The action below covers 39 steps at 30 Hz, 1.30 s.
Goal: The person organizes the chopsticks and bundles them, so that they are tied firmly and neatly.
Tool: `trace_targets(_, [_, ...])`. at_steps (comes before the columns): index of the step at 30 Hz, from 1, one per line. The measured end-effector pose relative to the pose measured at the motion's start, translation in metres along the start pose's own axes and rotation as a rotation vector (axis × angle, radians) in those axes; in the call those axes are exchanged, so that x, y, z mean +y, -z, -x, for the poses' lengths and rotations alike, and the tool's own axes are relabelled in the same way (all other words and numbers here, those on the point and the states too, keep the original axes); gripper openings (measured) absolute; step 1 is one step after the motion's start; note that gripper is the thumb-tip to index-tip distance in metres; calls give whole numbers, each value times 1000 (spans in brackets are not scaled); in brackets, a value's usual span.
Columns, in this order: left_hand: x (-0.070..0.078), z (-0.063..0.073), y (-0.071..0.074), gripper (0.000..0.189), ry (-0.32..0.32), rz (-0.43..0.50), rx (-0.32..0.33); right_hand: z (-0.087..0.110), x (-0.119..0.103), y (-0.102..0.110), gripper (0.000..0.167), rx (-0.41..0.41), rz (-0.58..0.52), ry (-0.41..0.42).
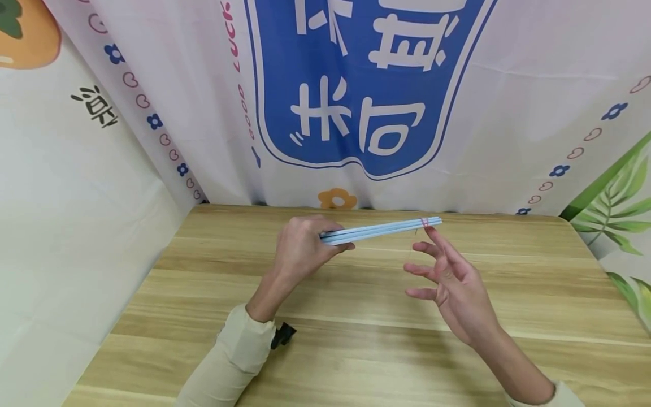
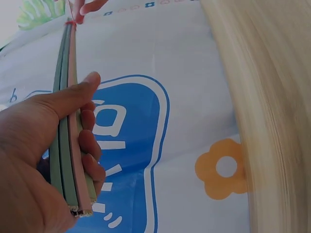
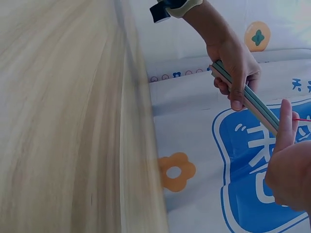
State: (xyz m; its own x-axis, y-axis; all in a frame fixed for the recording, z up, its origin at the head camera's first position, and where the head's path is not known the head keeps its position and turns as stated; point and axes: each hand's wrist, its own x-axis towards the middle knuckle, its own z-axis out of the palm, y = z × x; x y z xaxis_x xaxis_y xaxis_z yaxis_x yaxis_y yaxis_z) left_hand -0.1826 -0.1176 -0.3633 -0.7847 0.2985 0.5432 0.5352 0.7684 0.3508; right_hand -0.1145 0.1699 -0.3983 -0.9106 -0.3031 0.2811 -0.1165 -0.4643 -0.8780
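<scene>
A slim bundle of chopsticks (image 1: 378, 229), light blue in the head view and green and pink in the left wrist view (image 2: 65, 160), is held above the table, nearly level. My left hand (image 1: 303, 244) grips it near its thicker end, thumb on one side and fingers curled round the other. A thin red band (image 1: 425, 222) wraps the narrow end, at the right. There my right hand (image 1: 460, 291) touches the band with its extended index finger; its other fingers are spread and loosely bent. A red strand (image 3: 303, 120) runs off from its fingers in the right wrist view.
Below the hands lies a wood-grain table (image 1: 356, 350). A white printed cloth (image 1: 203, 113) with a blue panel hangs at its far edge, and more cloth covers the left side. A black device (image 1: 282, 336) sits at the left sleeve.
</scene>
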Motion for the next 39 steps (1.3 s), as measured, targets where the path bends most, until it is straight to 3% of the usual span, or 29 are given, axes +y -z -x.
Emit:
trace_targets(6, [-2, -1, 2, 28, -103, 55, -19, -2, -1, 6, 44, -31, -194, -3])
trace_targets(14, [-6, -1, 10, 27, -197, 73, -54, -5, -1, 12, 40, 20, -179, 34])
trace_targets(18, [-7, -1, 14, 26, -237, 31, -76, -6, 0, 14, 37, 77, -105, 26])
trace_targets(23, [-7, -1, 17, 27, -287, -36, -107, -9, 1, 18, 36, 105, 74, 30])
trace_targets(32, [-6, -1, 19, 25, -267, -36, -174, -19, -18, 37, 22, 25, 570, 23])
trace_targets(34, [-6, 0, 19, 26, -259, -26, -188, -23, -22, 40, 21, 1, 612, 49])
trace_targets(39, [-5, 0, 19, 25, -249, -10, -196, -30, -26, 44, 26, -91, 529, 134])
